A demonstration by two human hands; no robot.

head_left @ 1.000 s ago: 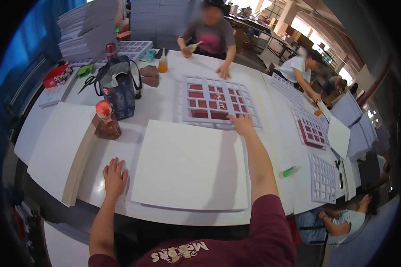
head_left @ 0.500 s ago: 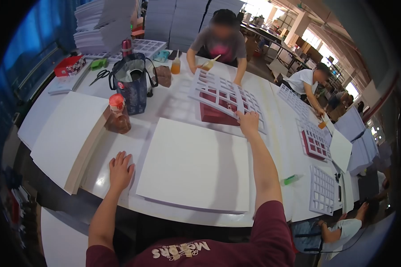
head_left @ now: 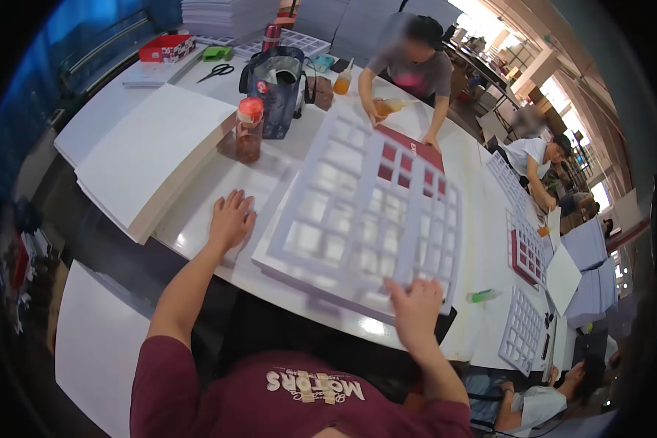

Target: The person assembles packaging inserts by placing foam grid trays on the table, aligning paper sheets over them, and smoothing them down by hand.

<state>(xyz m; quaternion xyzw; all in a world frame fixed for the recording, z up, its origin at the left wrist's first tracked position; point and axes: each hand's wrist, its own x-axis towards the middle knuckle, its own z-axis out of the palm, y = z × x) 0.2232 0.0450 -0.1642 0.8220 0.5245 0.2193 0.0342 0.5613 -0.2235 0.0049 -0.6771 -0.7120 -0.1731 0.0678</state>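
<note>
My right hand point(head_left: 416, 306) grips the near edge of a white grid frame point(head_left: 358, 191), which is tilted and slightly blurred above a white board point(head_left: 270, 252). Through its far openings shows a red box point(head_left: 415, 148), lying between the hands of a person across the table. My left hand point(head_left: 231, 221) rests on the white tabletop with its fingers spread, left of the board and holding nothing. Near it stands a bottle with a red cap point(head_left: 249, 131).
A stack of white boards point(head_left: 153, 157) lies at the left. Behind the bottle are a dark bag point(head_left: 274, 95) and scissors point(head_left: 217, 71). The person opposite point(head_left: 416, 66) holds a glue bottle point(head_left: 389, 106). More grid frames point(head_left: 522, 328) and a green tube point(head_left: 483, 296) lie right.
My right hand has drawn the grid frame off the red box and toward me, over the white board. The view has turned. My left hand remains on the tabletop.
</note>
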